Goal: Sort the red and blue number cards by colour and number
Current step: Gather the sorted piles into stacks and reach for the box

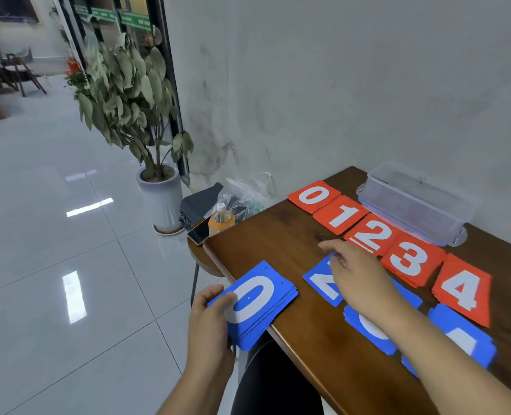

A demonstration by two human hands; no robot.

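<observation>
While in left hand [210,323], blue 0 [258,299]

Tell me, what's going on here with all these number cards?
A person is sorting number cards at a wooden table. The left hand grips a stack of blue cards with a 0 on top, at the table's edge. The right hand rests with straight fingers on a blue card lying on the table. Red cards 0 to 4 lie in a row beside a clear plastic box, and more blue piles lie nearer the person.
</observation>
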